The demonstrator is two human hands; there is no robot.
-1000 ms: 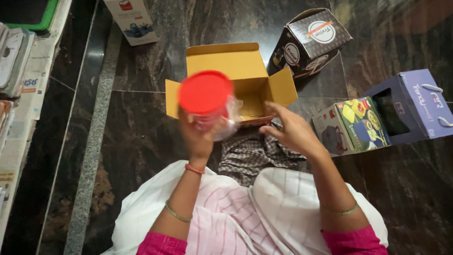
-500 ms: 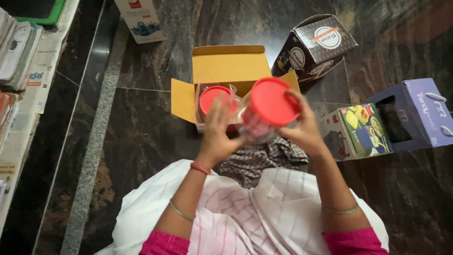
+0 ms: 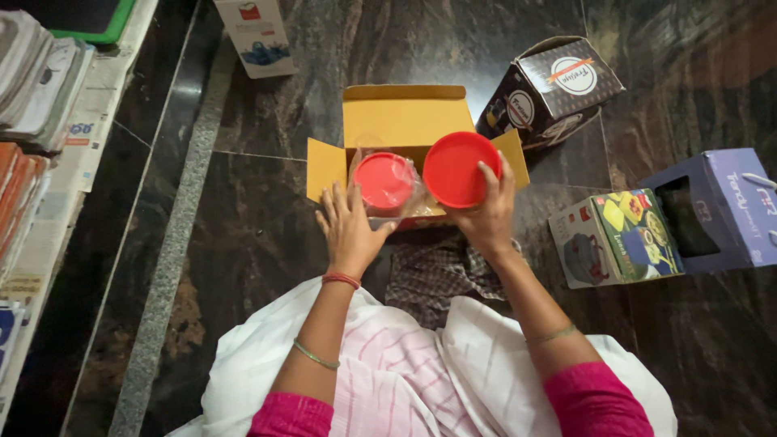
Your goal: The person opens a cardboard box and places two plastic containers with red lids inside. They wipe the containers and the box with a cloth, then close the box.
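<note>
Dark polished stone floor (image 3: 259,243), veined, with a grey speckled strip down the left. Person seated on it, white and pink-striped cloth over the lap.

Open yellow-brown cardboard box (image 3: 402,120) directly ahead, flaps spread, so the mouth is free to reach into. Purple carton with a window cut-out (image 3: 728,206) far right; multicoloured printed carton (image 3: 615,236) just beside it; black printed carton (image 3: 550,89) tilted behind the yellow box; white carton (image 3: 259,36) upper left. Stacked papers (image 3: 32,89) along the left edge. Checked grey cloth (image 3: 433,271) in front of the knees.

Red-lidded clear plastic jar (image 3: 461,168), right side of the box mouth: right hand (image 3: 486,218) wraps it, fingers over the lid rim, steadying it upright. Second red-lidded jar in clear plastic wrap (image 3: 384,182) sits at the left of the mouth; left hand (image 3: 350,231) lies spread and flat at its near side, clasping nothing.
</note>
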